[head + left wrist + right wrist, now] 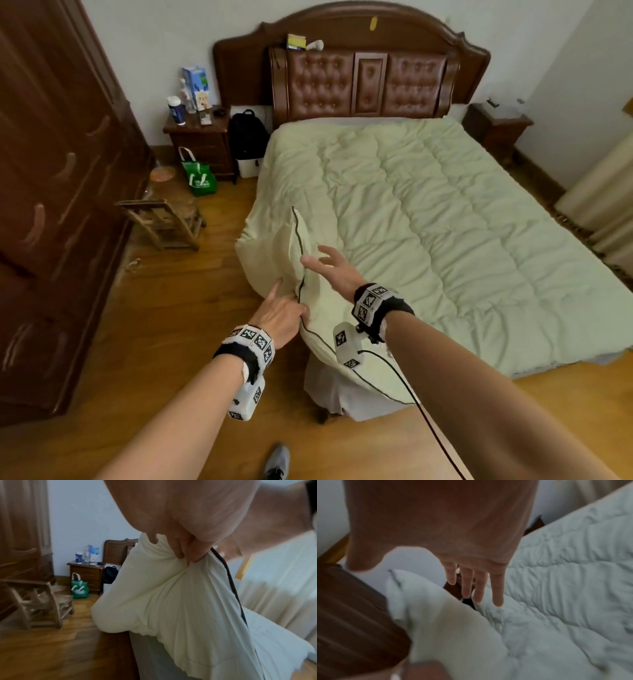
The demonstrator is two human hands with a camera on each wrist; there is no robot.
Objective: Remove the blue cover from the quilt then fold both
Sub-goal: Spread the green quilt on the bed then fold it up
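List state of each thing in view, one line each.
quilt: spread on bed, near-left corner lifted
left hand: grips the lifted corner at its dark piping
right hand: fingers straight, over the quilt, holding nothing
chair: tipped over on floor
green bag: upright by nightstand
backpack: upright beside bed

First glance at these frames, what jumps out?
The pale green quilt spread over the whole bed, under a dark wooden headboard with tufted panels. At the near left corner the left hand grips a raised, dark-piped corner of the fabric, while the right hand hovers above it with fingers spread. No blue cover shows in any view.
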